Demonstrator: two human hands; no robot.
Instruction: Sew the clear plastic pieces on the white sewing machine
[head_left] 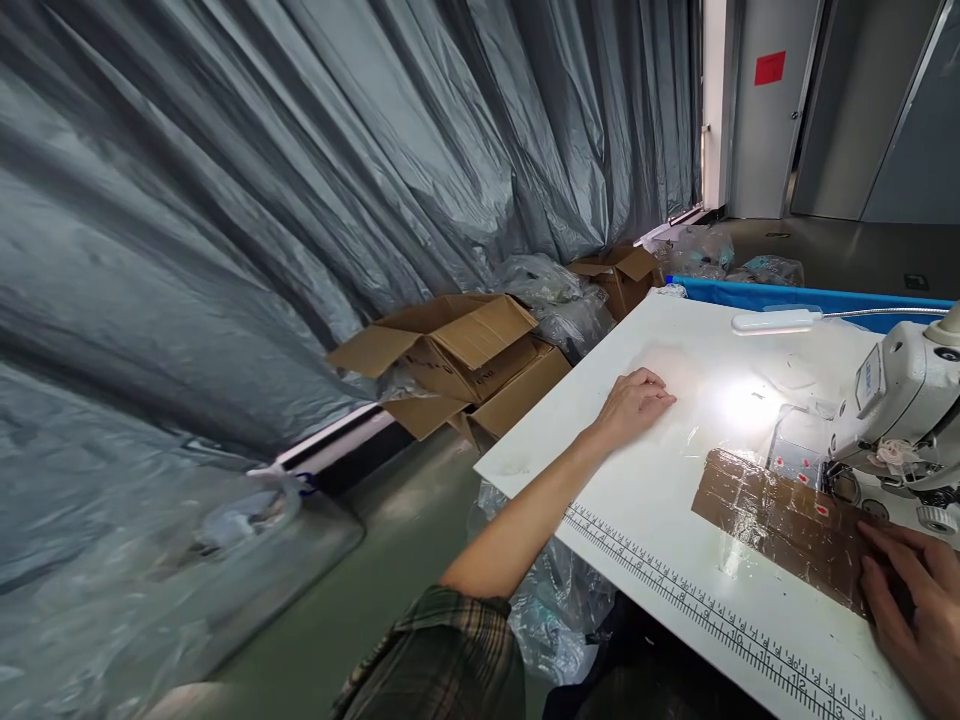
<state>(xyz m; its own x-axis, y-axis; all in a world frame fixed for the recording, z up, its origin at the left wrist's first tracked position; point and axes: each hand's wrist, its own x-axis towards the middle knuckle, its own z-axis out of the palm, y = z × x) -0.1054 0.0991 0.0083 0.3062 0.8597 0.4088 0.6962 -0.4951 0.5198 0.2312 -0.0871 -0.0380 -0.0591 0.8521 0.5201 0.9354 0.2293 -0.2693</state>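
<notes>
Nearest us, our plaid sleeve (442, 660) leads up the bare forearm to our left hand (634, 402), which lies flat, palm down, fingers loosely together, on the white sewing table (660, 500); it grips nothing. Left of the table, open cardboard boxes (457, 355) sit on the floor against the grey plastic sheeting (262, 200). Along the table's near edge runs a printed ruler (712, 610). Further right lies the brown, tape-covered patch (787, 520), flat on the table and reaching under the head of the sewing machine (900, 400). Our right hand (919, 615) presses on the patch's near right end, fingers bent, holding it down rather than clamped around it. We judge that we are settling the patch before stitching; next we would need both hands steadying it.
</notes>
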